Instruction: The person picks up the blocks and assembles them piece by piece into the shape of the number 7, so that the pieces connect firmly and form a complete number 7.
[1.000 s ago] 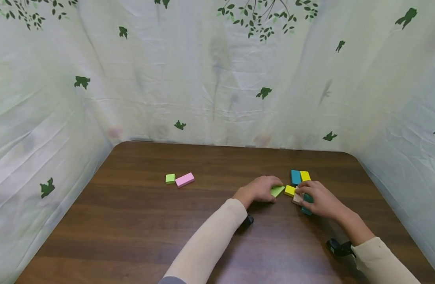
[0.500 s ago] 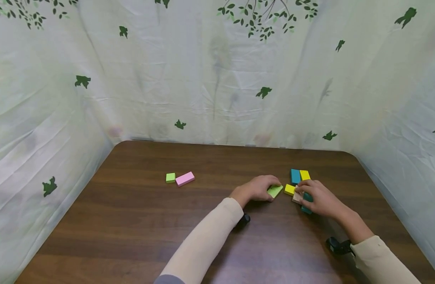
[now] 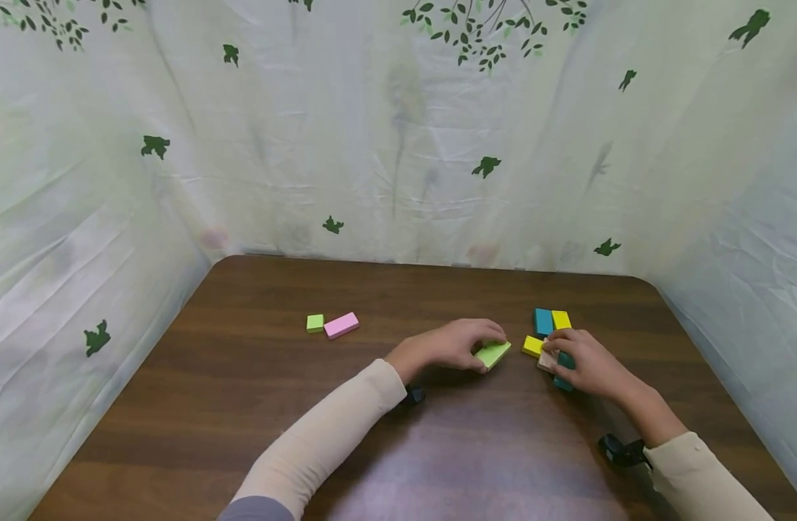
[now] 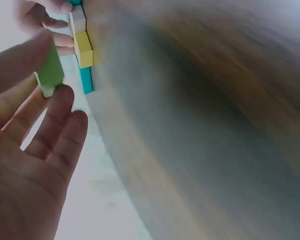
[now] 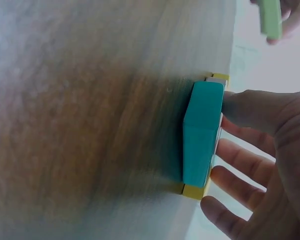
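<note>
My left hand (image 3: 460, 344) pinches a lime green block (image 3: 493, 354) between thumb and fingers, just above the table. In the left wrist view the green block (image 4: 51, 70) stands clear of the others. My right hand (image 3: 587, 363) rests on a cluster of blocks, fingers spread and touching them. Under and beside it lie a plain wooden block (image 3: 545, 360), a teal block (image 3: 563, 384) and a yellow block (image 3: 532, 346). A blue block (image 3: 543, 321) and a second yellow block (image 3: 560, 319) adjoin at the back. The right hand partly hides the cluster.
On the left of the brown table (image 3: 255, 405) lie a small green block (image 3: 315, 323) and a pink block (image 3: 341, 325), close together. A pale curtain (image 3: 372, 145) with leaf prints encloses the table's back and sides.
My left hand has drawn left with the green block, widening the gap to the yellow block. The right hand stays on the cluster.
</note>
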The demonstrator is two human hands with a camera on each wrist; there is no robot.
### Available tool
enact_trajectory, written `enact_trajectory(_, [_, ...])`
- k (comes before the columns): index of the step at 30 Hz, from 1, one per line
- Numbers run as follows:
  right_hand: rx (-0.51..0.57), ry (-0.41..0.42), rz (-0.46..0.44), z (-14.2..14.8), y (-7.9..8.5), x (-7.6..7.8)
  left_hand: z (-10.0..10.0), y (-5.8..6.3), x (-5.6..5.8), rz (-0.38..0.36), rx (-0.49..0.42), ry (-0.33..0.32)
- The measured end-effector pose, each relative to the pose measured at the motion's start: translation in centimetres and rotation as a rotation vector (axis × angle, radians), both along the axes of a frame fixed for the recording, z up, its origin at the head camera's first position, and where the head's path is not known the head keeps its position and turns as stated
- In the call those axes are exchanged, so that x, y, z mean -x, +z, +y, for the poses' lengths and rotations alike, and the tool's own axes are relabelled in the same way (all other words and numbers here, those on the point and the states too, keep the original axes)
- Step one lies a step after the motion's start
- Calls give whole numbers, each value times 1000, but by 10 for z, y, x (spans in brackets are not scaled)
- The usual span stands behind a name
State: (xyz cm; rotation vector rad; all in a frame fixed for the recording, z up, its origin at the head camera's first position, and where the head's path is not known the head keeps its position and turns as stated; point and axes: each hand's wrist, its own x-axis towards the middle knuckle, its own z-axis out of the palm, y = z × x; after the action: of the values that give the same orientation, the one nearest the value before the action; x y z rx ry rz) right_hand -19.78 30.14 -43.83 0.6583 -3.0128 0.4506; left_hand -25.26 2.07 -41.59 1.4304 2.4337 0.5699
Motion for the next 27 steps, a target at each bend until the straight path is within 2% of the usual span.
enact_trajectory(5, [0,6,6,1,0,1,-18,7,-5,-20,6,-41])
enact_trajectory(12, [1,-10,-21,2,-1,0,-38,12,-12,10,-19,-70])
enact_trajectory(20, [-14,-7,-18,0,-2,1,-63,8,-20,-11,-75,-47])
enact_trajectory(23, [-12,-8,-20,0,-2,1,-75,9,-24,-25,-110,-39])
enact_trajectory(27, [-7,-2,-16,0,-2,1,-94,12,-33,-27,-101,-9])
